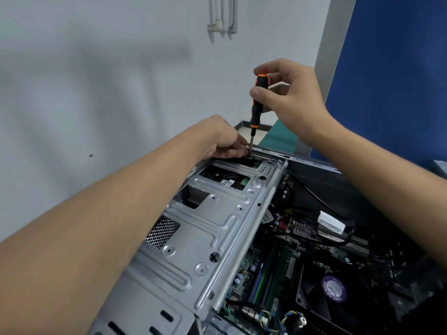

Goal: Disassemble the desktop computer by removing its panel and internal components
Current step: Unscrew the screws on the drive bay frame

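As a person bends over an opened desktop computer [326, 189], the left forearm stretches in from the lower left. The left hand [225, 141] rests on the far end of a grey metal frame [212, 228] that spans the left half of the case. Its fingers [233, 153] are curled downward and pressed together against the frame's edge, right beside the tool's tip; whether they pinch anything cannot be told. A patch of mesh [162, 232] and several cut-out openings show in the frame's stamped surface.

Just right of the left hand, a black-and-orange screwdriver [257, 100] stands almost upright, its shaft meeting the frame's far edge. The right hand [290, 97], above the case, pinches the upper part of the handle between the thumb and curled fingers, with the forefinger over the orange top. Behind the tool a corner of the desk [242, 128] shows, next to a green surface [280, 139].

To the right of the frame the case lies uncovered. It holds a green circuit board [244, 272] with memory sticks [264, 274], a black fan [312, 298] bearing a purple sticker, and a white plug [331, 224] among black cables. Coloured wires [273, 320] run along the bottom edge. A pale wall [96, 93] with white pipes [222, 20] fills the background, and a blue panel [391, 81] stands at far right.
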